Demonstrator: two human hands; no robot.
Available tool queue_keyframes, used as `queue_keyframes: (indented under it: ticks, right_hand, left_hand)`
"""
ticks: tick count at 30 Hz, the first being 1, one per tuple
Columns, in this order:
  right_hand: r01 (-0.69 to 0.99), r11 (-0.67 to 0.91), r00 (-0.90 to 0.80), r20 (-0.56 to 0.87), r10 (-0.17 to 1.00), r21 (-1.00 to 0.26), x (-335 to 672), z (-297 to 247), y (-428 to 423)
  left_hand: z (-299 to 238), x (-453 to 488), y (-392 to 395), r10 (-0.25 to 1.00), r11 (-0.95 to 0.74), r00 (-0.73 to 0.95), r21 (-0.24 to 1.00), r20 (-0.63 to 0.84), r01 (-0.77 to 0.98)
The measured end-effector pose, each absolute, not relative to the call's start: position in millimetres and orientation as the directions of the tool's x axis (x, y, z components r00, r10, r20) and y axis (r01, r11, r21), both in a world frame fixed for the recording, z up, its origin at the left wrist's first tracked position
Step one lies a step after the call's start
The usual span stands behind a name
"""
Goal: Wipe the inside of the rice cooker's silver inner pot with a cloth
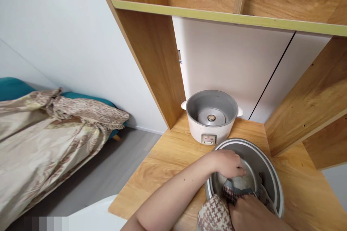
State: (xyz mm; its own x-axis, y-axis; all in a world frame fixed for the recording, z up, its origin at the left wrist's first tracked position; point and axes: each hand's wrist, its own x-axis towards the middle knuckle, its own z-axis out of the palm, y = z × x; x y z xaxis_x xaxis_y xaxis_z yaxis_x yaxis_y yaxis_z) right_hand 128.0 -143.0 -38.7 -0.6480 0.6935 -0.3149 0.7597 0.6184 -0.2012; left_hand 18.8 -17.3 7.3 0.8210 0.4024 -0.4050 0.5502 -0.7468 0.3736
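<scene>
Wooden tabletop (157, 164), cooker (211, 119) behind pot (252, 168)

Lone head-worn camera, looking forward and steeply down onto desk (157, 166). Left hand (227, 164), right hand (251, 212) and pot (260, 160) near lens, lower right; cooker body (211, 129) slightly beyond; cloth-draped couch (14, 88) farther off, at left edge.

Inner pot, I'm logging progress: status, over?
Right hand on houndstooth cloth, partly inside inner pot. Left hand over pot's interior. Rice cooker body just beyond.
</scene>
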Motion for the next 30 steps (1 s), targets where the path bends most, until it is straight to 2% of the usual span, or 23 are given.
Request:
queue_keyframes:
  ticks: [2,4,9,11,17,22,24,28,30]
  right_hand:
    - [0.792,0.6,-0.59,-0.392,0.706,-0.112,128,-40,-143]
    - [0.794,0.597,-0.584,-0.412,0.699,-0.111,128,-38,-143]
    - [0.706,0.62,-0.704,-0.24,0.669,-0.343,128,-24,-140]
    - [0.697,0.622,-0.71,-0.218,0.67,-0.358,129,-25,-141]
    - [0.789,0.61,-0.585,-0.405,0.703,-0.081,129,-38,-144]
    - [0.815,0.579,-0.514,-0.489,0.705,-0.022,126,-31,-142]
    - [0.814,0.579,-0.527,-0.484,0.699,-0.05,126,-28,-141]
    - [0.75,0.611,-0.662,-0.303,0.686,-0.255,128,-26,-140]
    - [0.734,0.598,-0.677,-0.281,0.68,-0.321,129,-27,-139]
  left_hand:
    - [7,19,-17,0.402,-0.746,0.821,0.374,-0.406,0.551]
    - [7,19,-17,0.402,-0.747,0.821,0.374,-0.405,0.55]
    - [5,19,-17,0.403,-0.749,0.823,0.373,-0.4,0.548]
    - [4,19,-17,0.4,-0.752,0.825,0.372,-0.399,0.544]
    - [4,19,-17,0.399,-0.753,0.827,0.373,-0.396,0.542]
    - [6,19,-17,0.401,-0.75,0.824,0.373,-0.399,0.546]
    - [5,19,-17,0.404,-0.748,0.822,0.373,-0.401,0.549]
    - [2,19,-16,0.404,-0.744,0.826,0.384,-0.393,0.547]
    - [0,19,-14,0.403,-0.741,0.83,0.395,-0.385,0.543]
